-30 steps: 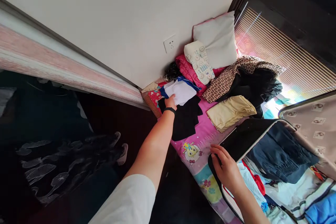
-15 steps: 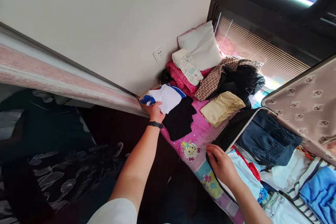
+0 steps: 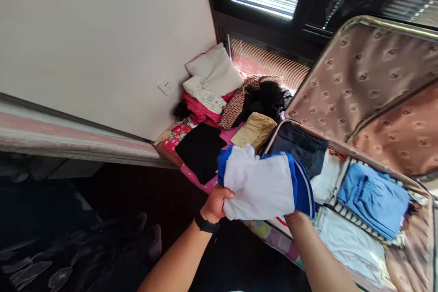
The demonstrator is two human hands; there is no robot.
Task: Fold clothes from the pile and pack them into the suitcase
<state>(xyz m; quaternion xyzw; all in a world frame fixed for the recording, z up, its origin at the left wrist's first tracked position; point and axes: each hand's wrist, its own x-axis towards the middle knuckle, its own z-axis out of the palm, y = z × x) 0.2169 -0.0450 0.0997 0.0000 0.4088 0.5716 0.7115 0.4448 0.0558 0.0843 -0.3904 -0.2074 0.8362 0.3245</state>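
Both hands hold a folded white garment with blue trim (image 3: 262,183) up in the air, over the near edge of the open suitcase (image 3: 404,264). My left hand (image 3: 216,201), a black band on its wrist, grips the garment's left edge with closed fingers. My right hand (image 3: 297,216) is under the garment's right end and almost wholly hidden by it. A folded black cloth (image 3: 200,149) lies on the pink bed sheet (image 3: 201,185) beyond my left hand.
The suitcase holds a dark folded garment (image 3: 301,145), a blue one (image 3: 374,198) and white ones; its patterned lid (image 3: 362,84) stands up. On the bed lie a yellow folded cloth (image 3: 255,128), a patterned heap (image 3: 255,98), pink cloth and a pillow (image 3: 215,67). Wall on the left, window behind.
My left hand lifted the white and blue garment off the black cloth and brought it toward the suitcase. My right hand left the suitcase rim and went under the garment. The view swung right.
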